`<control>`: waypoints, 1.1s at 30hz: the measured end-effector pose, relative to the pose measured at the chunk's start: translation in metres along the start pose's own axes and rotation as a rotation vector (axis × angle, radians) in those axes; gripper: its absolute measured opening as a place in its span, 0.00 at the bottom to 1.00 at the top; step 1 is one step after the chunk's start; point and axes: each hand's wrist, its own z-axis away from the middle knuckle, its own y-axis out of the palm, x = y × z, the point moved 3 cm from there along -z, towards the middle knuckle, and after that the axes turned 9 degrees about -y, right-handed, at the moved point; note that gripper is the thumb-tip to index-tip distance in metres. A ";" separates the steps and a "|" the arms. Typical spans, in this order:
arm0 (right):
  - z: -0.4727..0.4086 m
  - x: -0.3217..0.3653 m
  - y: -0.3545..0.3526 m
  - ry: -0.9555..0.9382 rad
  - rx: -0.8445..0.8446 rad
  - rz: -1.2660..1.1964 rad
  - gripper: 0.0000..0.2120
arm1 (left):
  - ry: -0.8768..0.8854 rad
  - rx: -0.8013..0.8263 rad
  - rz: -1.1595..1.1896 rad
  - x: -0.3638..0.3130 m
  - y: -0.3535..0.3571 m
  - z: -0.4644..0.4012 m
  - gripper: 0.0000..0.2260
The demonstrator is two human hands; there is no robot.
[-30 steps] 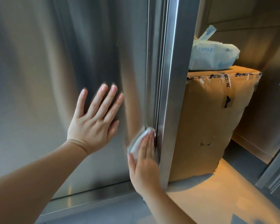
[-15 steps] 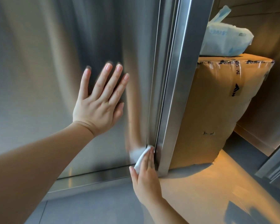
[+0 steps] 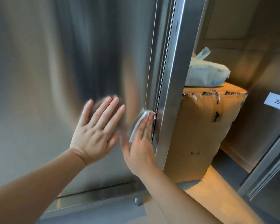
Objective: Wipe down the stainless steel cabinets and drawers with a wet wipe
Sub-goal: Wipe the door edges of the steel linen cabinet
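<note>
Steel cabinet door [image 3: 47,78] | left hand [image 3: 95,135] spread flat on it | right hand [image 3: 141,143] flat, pressing white wipe [image 3: 138,125]

Wet wipe [image 3: 135,128], just left of the steel post [image 3: 171,97]: mostly hidden under my right hand [image 3: 141,149]. Left hand [image 3: 94,135], further left of post: fingertips blurred. Label [image 3: 278,101], right of post: cut by frame edge. Wipe pack [image 3: 207,75] print unreadable.
</note>
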 end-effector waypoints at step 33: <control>-0.293 0.094 -0.252 -0.159 -0.150 0.030 0.41 | -0.080 -0.139 -0.203 0.098 -0.093 -0.239 0.30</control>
